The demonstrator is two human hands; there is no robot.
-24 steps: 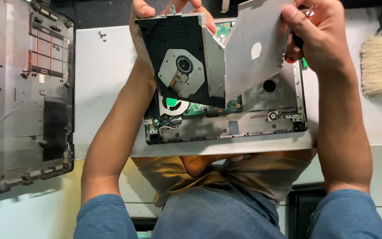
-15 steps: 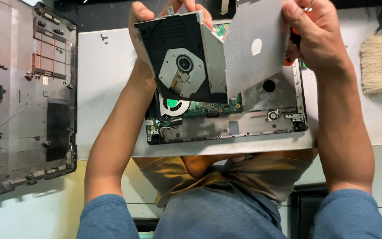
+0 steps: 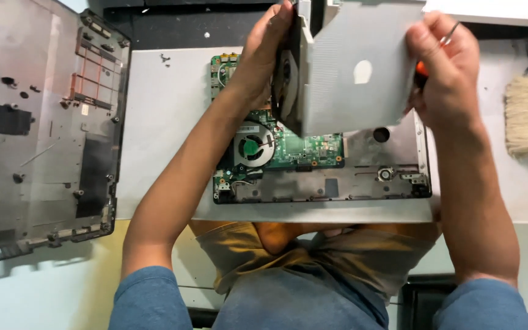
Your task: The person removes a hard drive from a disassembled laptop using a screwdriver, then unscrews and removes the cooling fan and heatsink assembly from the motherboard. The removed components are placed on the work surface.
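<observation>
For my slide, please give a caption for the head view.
Both hands lift an optical drive above an opened laptop chassis.

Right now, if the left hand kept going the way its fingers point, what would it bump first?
Nothing new, probably: the left hand already grips the optical drive, its fingers pointing past the picture's top edge. Depth is unclear.

both hands (image 3: 264,58) (image 3: 444,64) hold optical drive (image 3: 352,70) above opened laptop (image 3: 319,165).

Brushed grey metal on the optical drive (image 3: 362,73), matt with a fine grain. Below it, a glossy green circuit board (image 3: 300,150) inside a dull silver laptop chassis (image 3: 362,183). The black bottom cover (image 3: 32,134) looks like matt plastic. The brush (image 3: 525,116) shows rough pale bristles on a smooth tabletop (image 3: 154,122).
</observation>
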